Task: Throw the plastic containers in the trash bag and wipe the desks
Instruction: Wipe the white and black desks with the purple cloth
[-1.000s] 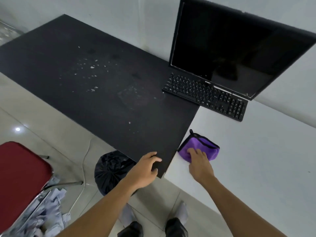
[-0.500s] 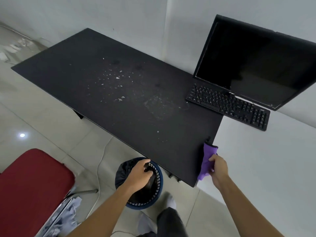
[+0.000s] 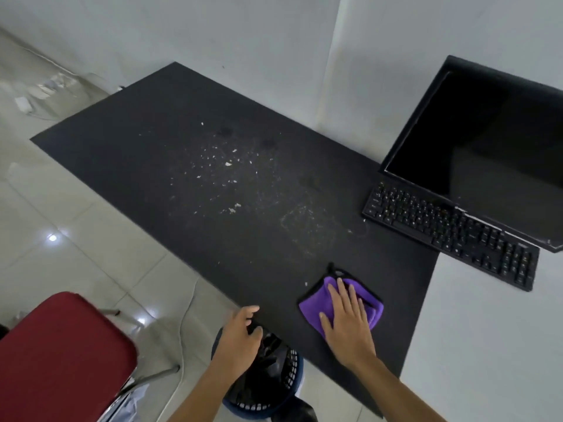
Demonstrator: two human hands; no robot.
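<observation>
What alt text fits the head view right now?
A right hand presses a purple cloth flat on a crumb-strewn black desk, while the left hand grips a bag-lined bin just below the desk's near edge. A dark monitor and keyboard sit at the right.

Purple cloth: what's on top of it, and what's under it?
The right hand lies flat on the cloth. Under it is the black desk. That patch of desk is covered, so whether it is dirty can't be seen.
</observation>
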